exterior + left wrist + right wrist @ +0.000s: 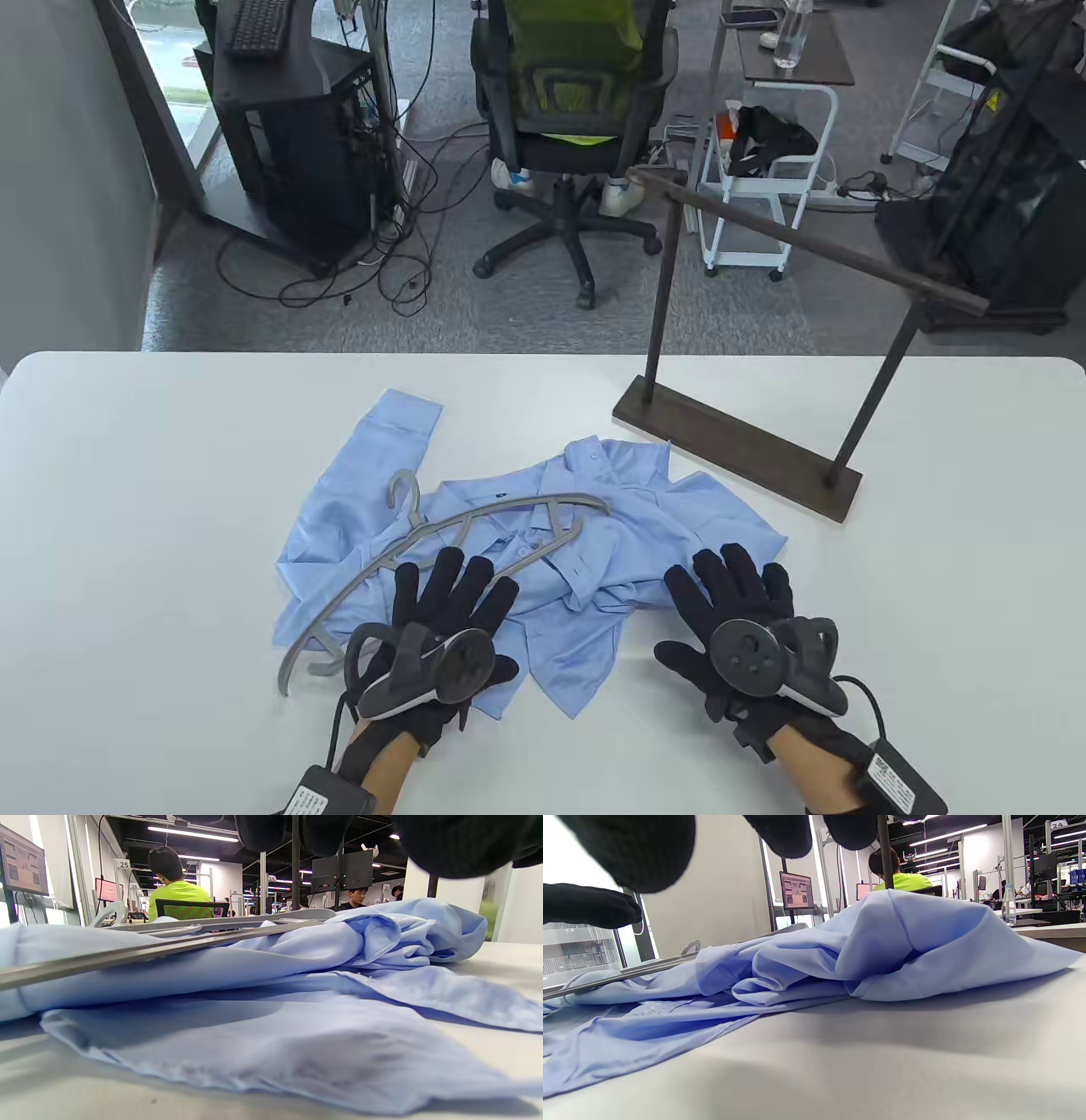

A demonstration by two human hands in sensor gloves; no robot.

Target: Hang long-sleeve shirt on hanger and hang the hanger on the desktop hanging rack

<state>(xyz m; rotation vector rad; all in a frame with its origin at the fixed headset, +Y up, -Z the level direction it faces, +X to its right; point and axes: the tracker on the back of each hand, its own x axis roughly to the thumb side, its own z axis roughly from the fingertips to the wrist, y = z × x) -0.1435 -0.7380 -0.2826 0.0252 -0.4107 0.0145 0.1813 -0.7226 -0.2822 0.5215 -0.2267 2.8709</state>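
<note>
A crumpled light-blue long-sleeve shirt (594, 518) lies on the white table (127, 509), also seen close up as the shirt (263, 1018) and the shirt (891, 942). A grey plastic hanger (475, 526) lies on top of it, hook toward the far side; the hanger (169, 942) shows as a long bar. My left hand (450, 594) rests flat with straight fingers on the shirt's near left part, by the hanger. My right hand (738, 586) lies flat with spread fingers at the shirt's near right edge. The dark desktop rack (738, 450) stands at the back right.
The rack's sloping bar (806, 238) reaches over the table's far edge. Beyond the table stand an office chair (568, 110), a computer tower (288, 127) with cables, and a white cart (764, 170). A person in a yellow-green shirt (178, 895) sits in the background.
</note>
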